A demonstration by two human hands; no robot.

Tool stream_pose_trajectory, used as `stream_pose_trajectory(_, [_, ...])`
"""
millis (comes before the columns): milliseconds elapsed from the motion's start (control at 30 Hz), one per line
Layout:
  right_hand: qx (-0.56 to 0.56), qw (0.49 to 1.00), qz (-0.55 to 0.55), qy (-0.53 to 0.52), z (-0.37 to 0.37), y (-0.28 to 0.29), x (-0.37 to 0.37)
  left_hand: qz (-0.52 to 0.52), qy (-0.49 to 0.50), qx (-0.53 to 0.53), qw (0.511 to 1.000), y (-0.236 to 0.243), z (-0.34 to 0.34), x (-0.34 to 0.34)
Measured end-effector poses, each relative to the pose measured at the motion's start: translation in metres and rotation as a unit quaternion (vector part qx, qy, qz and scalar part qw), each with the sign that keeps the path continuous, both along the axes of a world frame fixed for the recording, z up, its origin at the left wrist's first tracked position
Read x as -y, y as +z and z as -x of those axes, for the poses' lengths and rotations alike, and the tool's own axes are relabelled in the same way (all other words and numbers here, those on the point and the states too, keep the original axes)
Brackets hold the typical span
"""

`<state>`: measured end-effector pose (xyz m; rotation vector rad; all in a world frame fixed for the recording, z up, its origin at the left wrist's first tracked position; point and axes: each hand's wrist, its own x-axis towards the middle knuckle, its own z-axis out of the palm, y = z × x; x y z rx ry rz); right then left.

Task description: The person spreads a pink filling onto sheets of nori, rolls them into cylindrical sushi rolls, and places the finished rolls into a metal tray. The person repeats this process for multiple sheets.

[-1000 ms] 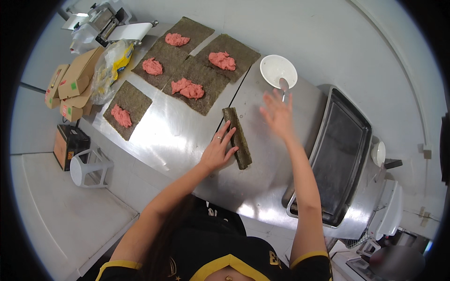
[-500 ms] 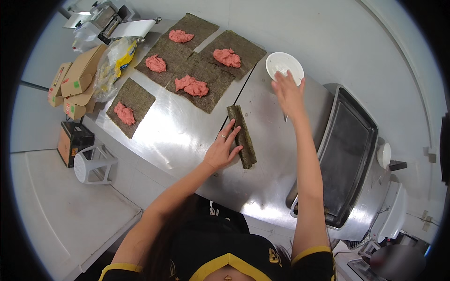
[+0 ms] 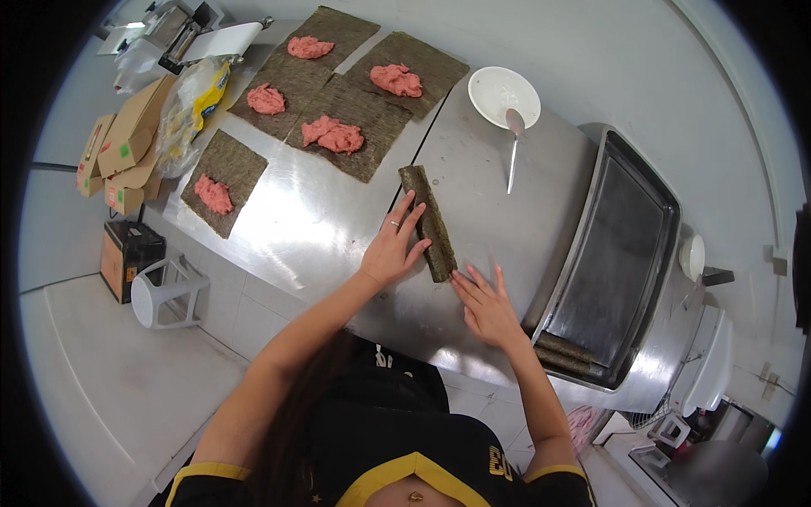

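Note:
A dark green seaweed roll lies slantwise on the steel table. Spread over its left side is my left hand, fingertips resting on the roll and nothing grasped. My right hand has its fingers stretched out, the tips touching or just beside the roll's near end. Up and to the right stands a white bowl, a metal spoon leaning on its rim. To the left, several flat seaweed sheets each carry a lump of pink minced filling.
A dark metal tray at the right holds seaweed rolls at its near end. Cardboard boxes and a clear plastic bag sit at the left edge. A white stool stands on the floor below.
My right hand has come back from the bowl to the roll's near end. The spoon and the rolls in the tray now show. My left hand stays on the roll.

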<state>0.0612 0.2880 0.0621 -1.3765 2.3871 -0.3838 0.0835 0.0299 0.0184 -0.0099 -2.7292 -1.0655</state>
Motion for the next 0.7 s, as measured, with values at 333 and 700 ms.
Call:
stream_pose_trajectory(333, [0.001,0.999,0.023,-0.036,0.005,-0.014,0.013,-0.007,-0.013,-0.009,1.0,-0.005,0.004,-0.001])
stream_pose_trajectory(700, [-0.251,0.946,0.108,-0.173,0.176,0.011,0.054,-0.02,-0.009,-0.003,1.0,-0.002,0.002,-0.001])
